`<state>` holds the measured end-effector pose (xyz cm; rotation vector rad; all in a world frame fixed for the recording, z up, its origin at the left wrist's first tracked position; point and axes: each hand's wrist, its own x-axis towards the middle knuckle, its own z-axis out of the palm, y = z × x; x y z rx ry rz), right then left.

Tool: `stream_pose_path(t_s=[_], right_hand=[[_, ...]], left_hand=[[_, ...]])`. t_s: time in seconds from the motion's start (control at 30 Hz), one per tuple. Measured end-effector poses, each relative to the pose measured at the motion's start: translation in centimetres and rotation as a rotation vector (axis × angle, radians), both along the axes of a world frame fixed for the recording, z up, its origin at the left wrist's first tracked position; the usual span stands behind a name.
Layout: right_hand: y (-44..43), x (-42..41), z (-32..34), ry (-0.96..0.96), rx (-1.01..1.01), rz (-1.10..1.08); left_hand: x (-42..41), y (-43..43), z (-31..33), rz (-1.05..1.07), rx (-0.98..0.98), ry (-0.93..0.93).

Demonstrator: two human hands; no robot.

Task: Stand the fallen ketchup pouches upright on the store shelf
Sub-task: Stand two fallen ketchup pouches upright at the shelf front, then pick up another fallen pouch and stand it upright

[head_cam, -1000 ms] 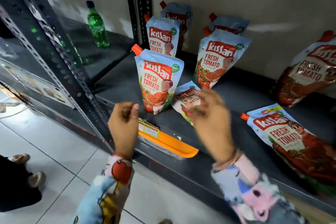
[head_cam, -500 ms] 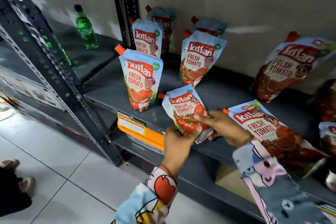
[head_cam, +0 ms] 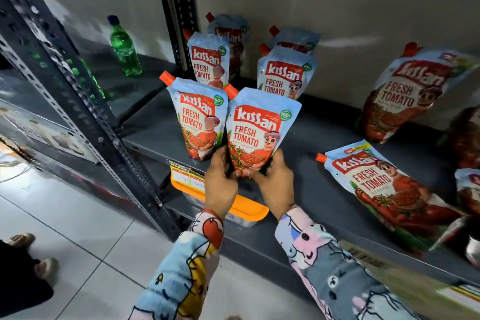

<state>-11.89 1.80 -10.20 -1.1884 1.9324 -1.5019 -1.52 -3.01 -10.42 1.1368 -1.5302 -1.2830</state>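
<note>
Two long sleeves are worn, both printed with cartoon figures. The left sleeve (head_cam: pixel 181 273) is pale blue, marked with a red patch near the cuff and yellow shapes lower down. The right sleeve (head_cam: pixel 330 267) is patterned in pink, grey-blue and white, with small dark dots. The left hand (head_cam: pixel 220 184) and right hand (head_cam: pixel 275 184) are left bare.

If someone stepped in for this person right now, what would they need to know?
Left hand and right hand: both grip the base of one ketchup pouch, held upright at the shelf front.
Done: beside it, the front-left pouch stands; two more pairs stand behind.
Left: let go once this one balances. A large pouch lies flat to the right; another large one leans on the back wall. More at the right edge are cut off.
</note>
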Motion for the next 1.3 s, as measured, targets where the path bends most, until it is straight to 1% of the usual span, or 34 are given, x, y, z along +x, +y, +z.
stream_pose_path(t_s=[0.07,0.17,0.23,0.3,0.33,0.37,0.4,0.43,0.5,0.57,0.6,0.67,0.73,0.77,0.8,0.87,0.9,0.93,0.97,1.03,1.07,1.1,1.17,1.23,1.3], right_hand=[[0.0,0.2,-0.1,0.018,-0.001,-0.012],[0.1,0.4,0.1,0.053,0.023,-0.014],[0.5,0.6,0.3,0.015,0.038,-0.037],[1.8,0.5,0.3,-0.024,0.020,-0.077],[2.9,0.3,0.3,0.022,-0.001,-0.100],[4.3,0.0,0.3,0.118,-0.025,-0.125],[5.9,-0.6,0.5,0.227,-0.057,-0.155],[7.5,-1.4,1.0,0.324,-0.098,-0.181],[10.7,-4.2,2.9,0.478,-0.186,-0.248],[13.1,-8.1,5.3,0.605,-0.198,-0.323],[13.9,-10.2,6.5,0.636,-0.137,-0.349],[15.3,-14.8,8.2,0.617,0.117,-0.334],[16.0,-18.6,8.8,0.543,0.428,-0.245],[16.0,-19.9,8.8,0.519,0.562,-0.175],[16.1,-21.0,8.6,0.507,0.664,-0.104],[15.5,-22.1,8.4,0.484,0.781,0.024],[15.4,-22.5,8.2,0.442,0.815,0.094],[15.1,-22.8,8.0,0.362,0.821,0.151],[15.0,-23.1,7.7,0.232,0.811,0.179],[14.6,-23.2,7.1,-0.086,0.755,0.194],[14.5,-23.3,6.8,-0.164,0.727,0.193],[14.4,-23.5,6.6,-0.162,0.711,0.187],[14.9,-23.4,6.4,-0.072,0.644,0.106],[15.7,-23.1,6.5,-0.012,0.491,-0.011],[16.9,-22.4,6.3,0.096,0.277,-0.118]], left_hand=[[-0.1,0.1,-0.6,0.017,-0.035,-0.033],[-0.3,0.4,-0.5,0.024,-0.044,-0.020],[-0.5,1.4,-0.3,0.075,-0.119,-0.048],[-1.0,3.2,-0.3,0.184,-0.246,-0.120],[-1.5,4.4,-0.4,0.226,-0.339,-0.194],[-2.0,5.7,-0.6,0.239,-0.430,-0.275],[-2.9,7.2,-0.7,0.203,-0.504,-0.329],[-3.8,8.6,-0.8,0.128,-0.554,-0.347],[-6.2,11.1,-0.5,-0.043,-0.564,-0.295],[-9.1,13.4,0.4,-0.133,-0.434,-0.154],[-10.5,14.3,1.1,-0.132,-0.331,-0.086],[-13.2,16.5,2.2,-0.089,-0.050,0.010],[-15.3,18.1,2.9,-0.115,0.282,0.070],[-16.0,18.4,3.1,-0.146,0.437,0.063],[-16.7,18.8,3.3,-0.173,0.555,0.038],[-17.4,18.7,3.7,-0.212,0.682,0.049],[-17.9,19.0,4.0,-0.223,0.708,0.081],[-18.1,18.9,4.2,-0.233,0.719,0.114],[-18.4,18.9,4.3,-0.239,0.722,0.133],[-18.5,18.6,4.7,-0.271,0.705,0.112],[-18.4,18.4,4.7,-0.295,0.695,0.092],[-18.4,18.2,4.7,-0.320,0.686,0.085],[-18.2,17.7,4.8,-0.362,0.632,0.098],[-18.1,17.2,4.7,-0.395,0.537,0.123],[-18.3,16.8,4.5,-0.412,0.427,0.153]])
